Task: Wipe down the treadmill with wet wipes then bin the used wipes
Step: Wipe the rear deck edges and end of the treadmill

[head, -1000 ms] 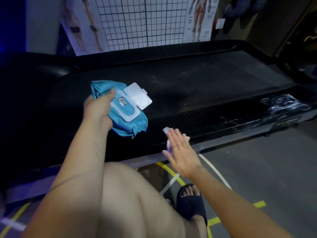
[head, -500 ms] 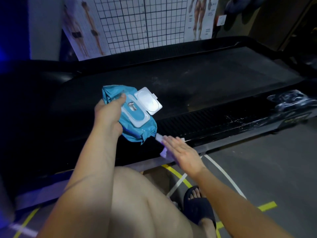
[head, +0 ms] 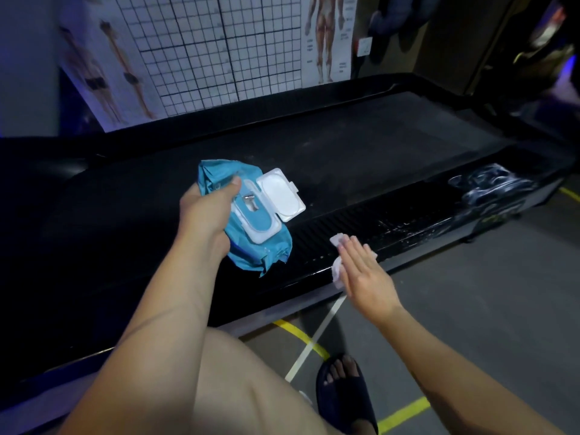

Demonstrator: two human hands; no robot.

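One treadmill point(head: 345, 146) lies with its long side running from left to right, the right end a little farther away. The left hand point(head: 208, 215) grips one blue pack point(head: 248, 257) above the belt, thumb on top; the pack's long axis goes from far-left to near-right, and its white lid point(head: 281, 194) stands open to the right. The right hand point(head: 365, 277), with fingers straight and flat, presses one white wipe point(head: 336, 239) on the near side rail point(head: 408, 224).
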